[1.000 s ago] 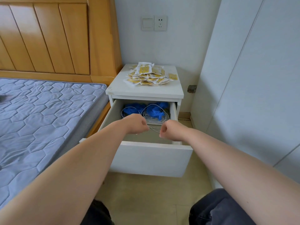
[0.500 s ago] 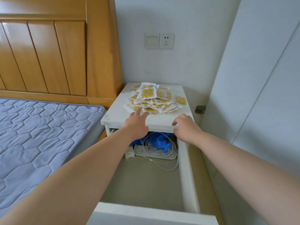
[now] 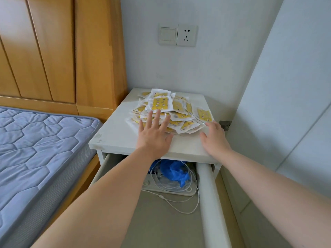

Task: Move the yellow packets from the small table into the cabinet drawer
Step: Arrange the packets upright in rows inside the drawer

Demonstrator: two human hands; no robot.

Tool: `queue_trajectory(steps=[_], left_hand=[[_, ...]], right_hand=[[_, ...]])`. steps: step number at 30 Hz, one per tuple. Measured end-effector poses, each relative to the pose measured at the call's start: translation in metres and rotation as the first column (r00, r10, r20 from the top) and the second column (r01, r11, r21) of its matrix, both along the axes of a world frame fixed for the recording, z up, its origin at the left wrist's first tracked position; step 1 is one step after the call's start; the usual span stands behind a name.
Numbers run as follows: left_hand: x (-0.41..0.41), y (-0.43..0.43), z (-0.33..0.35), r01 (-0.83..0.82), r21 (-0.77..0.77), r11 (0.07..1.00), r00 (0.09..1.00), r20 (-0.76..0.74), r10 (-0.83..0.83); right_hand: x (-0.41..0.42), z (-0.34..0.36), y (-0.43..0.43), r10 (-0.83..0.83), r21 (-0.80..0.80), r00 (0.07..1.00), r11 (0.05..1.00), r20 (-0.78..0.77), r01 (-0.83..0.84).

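Below the counter's front edge, the cabinet drawer (image 3: 161, 221) stands pulled out, with white cables (image 3: 179, 199) and a blue bag (image 3: 174, 171) at its back. On the counter (image 3: 114, 133), the left hand (image 3: 154, 135) lies flat, its spread, released fingers (image 3: 157, 117) resting on the near edge of the yellow packets (image 3: 161, 103). The right hand (image 3: 214, 138), its fingers relaxed and holding nothing, sits just at the heap's right edge.

yellow packets (image 3: 166, 111): 1 heap on 1 tabletop (image 3: 116, 138), well over a dozen, overlapping so exact no. can't be told. 2 hands: left hand (image 3: 154, 135), right hand (image 3: 214, 138). 1 drawer (image 3: 206, 194) w/ 1 blue bag (image 3: 174, 171) & white cable (image 3: 179, 210), no. of cables unclear; 1 wall switch (image 3: 168, 34), 1 socket (image 3: 186, 35), 1 mattress (image 3: 35, 149).
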State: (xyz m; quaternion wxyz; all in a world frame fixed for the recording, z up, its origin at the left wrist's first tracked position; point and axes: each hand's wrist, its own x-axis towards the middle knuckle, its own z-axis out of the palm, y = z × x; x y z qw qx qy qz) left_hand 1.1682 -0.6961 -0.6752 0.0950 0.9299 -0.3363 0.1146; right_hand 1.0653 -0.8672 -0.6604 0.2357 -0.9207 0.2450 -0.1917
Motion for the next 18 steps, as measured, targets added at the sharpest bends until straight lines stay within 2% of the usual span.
queue_trajectory(steps=[5, 10, 14, 18], left_hand=[[0.004, -0.001, -0.006, -0.015, 0.009, 1.0, 0.999, -0.029, 0.015], [0.007, -0.002, -0.01, -0.005, -0.006, 1.0, 0.999, -0.036, 0.005], [0.009, -0.003, -0.012, -0.006, -0.005, 1.0, 0.999, -0.038, 0.005], [0.009, -0.003, -0.012, -0.003, 0.002, 1.0, 0.999, -0.039, 0.003]], right_hand=[[0.027, -0.002, -0.031, -0.058, -0.004, 0.994, 0.998, 0.092, 0.059], [0.066, 0.002, -0.058, -0.12, 0.154, 0.986, 0.983, 0.116, 0.102], [0.102, 0.024, -0.055, -0.163, 0.358, 0.987, 0.921, -0.005, 0.154], [0.132, 0.029, -0.052, -0.125, 0.358, 0.977, 0.916, -0.173, 0.181]])
